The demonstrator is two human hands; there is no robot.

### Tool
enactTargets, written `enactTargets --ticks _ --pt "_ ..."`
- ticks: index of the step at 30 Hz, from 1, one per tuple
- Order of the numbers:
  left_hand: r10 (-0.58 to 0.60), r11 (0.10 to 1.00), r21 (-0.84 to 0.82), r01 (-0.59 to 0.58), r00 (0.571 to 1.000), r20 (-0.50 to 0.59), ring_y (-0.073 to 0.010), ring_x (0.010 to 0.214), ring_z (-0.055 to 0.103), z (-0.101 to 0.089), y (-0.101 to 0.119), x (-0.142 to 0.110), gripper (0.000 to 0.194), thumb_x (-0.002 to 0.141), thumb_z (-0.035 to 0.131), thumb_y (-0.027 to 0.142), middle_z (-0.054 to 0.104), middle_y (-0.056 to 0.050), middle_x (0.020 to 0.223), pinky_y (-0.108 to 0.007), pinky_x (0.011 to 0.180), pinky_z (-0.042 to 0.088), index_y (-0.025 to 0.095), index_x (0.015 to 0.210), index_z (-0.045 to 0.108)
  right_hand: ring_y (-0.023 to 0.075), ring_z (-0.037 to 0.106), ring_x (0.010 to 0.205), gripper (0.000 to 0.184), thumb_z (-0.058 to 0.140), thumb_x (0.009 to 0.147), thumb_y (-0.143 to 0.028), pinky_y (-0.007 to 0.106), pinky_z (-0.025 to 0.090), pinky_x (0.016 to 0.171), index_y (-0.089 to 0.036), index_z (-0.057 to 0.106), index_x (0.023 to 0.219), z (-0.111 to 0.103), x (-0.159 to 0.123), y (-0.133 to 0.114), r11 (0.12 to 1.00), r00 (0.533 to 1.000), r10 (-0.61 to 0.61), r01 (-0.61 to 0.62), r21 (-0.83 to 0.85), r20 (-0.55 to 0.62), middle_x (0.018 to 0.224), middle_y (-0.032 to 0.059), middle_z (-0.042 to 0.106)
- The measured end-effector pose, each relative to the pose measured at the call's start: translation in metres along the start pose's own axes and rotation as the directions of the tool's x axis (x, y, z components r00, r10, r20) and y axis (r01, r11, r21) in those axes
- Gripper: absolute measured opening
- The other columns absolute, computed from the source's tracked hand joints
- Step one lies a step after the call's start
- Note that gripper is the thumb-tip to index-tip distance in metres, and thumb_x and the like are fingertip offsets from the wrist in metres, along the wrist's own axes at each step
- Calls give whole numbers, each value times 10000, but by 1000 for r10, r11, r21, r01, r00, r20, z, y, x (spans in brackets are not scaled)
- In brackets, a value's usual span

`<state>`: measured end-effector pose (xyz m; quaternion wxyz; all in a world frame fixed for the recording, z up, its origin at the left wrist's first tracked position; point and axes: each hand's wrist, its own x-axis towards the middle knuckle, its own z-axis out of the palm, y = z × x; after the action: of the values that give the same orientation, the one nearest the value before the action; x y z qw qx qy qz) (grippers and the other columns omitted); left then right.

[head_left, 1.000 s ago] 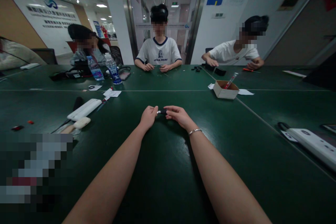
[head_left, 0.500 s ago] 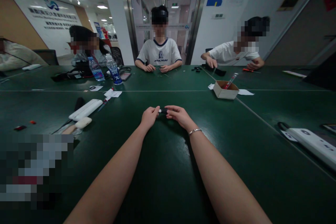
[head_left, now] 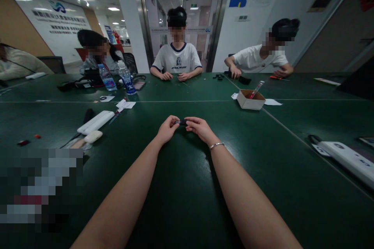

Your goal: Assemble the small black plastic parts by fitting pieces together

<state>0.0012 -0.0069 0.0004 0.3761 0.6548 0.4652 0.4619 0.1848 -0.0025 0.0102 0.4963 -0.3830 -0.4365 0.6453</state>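
A small black piece with a silvery end (head_left: 183, 122) is held level between my two hands, just above the green table (head_left: 187, 171). Its exact kind is too small to make out. My left hand (head_left: 168, 129) pinches the silvery end between thumb and fingers. The black end sits in the fingertips of my right hand (head_left: 200, 127), which partly hide it. A silver bracelet (head_left: 217, 145) circles my right wrist.
An open cardboard box (head_left: 251, 100) holds a red-and-clear item. To the left lie a white power bank-like block (head_left: 96, 122), paper slips (head_left: 125, 104) and two bottles (head_left: 127, 79). A white numbered device (head_left: 347, 159) lies right. Several people sit around the table.
My left fingers have shifted along the silvery end, covering more of it. My right hand has barely moved. The co-worker at the right has drawn a hand over a black item.
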Motion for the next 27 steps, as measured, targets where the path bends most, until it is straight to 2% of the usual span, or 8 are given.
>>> enactTargets --ticks 4,7,12,18,22,27 --pt "-58 998 -40 57 998 -28 -150 846 614 2 1 0 225 817 629 267 649 -40 946 -287 785 476 195 1028 604 93 628 606 226 781 714 -115 205 569 606 -140 737 934 1 0 0 1000 1000 -1 1 -4 9 743 34 688" --pt "-129 989 -81 126 991 -32 -140 742 615 3 1 1 229 877 549 338 654 -30 834 -267 686 468 188 1045 596 88 628 610 225 780 708 -110 196 559 599 -138 738 927 2 -1 0 1000 1000 0 0 -7 20 780 38 692" --pt "-105 993 -57 103 994 -29 -121 579 557 2 4 0 246 903 493 354 606 3 636 -243 579 429 166 1017 604 84 628 624 233 781 710 -106 188 557 601 -145 740 936 2 -3 -2 1000 998 -1 3 -25 62 796 36 687" --pt "-116 993 -25 116 993 7 -110 480 488 0 9 -1 320 924 433 387 546 22 531 -238 523 388 148 1002 632 83 629 642 259 771 710 -85 185 560 618 -152 742 959 1 -5 -3 1000 995 3 0 -29 101 838 35 691" --pt "-101 993 -56 101 995 -8 -109 534 502 1 6 0 279 902 478 357 549 23 593 -230 541 386 160 1026 633 86 629 631 266 785 697 -94 189 555 606 -145 736 953 0 -2 0 1000 996 8 -6 -17 84 810 31 686" --pt "-99 995 -33 98 995 -15 -136 748 567 3 6 -1 244 838 553 250 633 -28 854 -238 634 430 186 1056 641 88 617 624 243 782 710 -106 207 555 615 -136 733 946 -1 1 2 1000 998 11 -11 -3 65 796 39 686"
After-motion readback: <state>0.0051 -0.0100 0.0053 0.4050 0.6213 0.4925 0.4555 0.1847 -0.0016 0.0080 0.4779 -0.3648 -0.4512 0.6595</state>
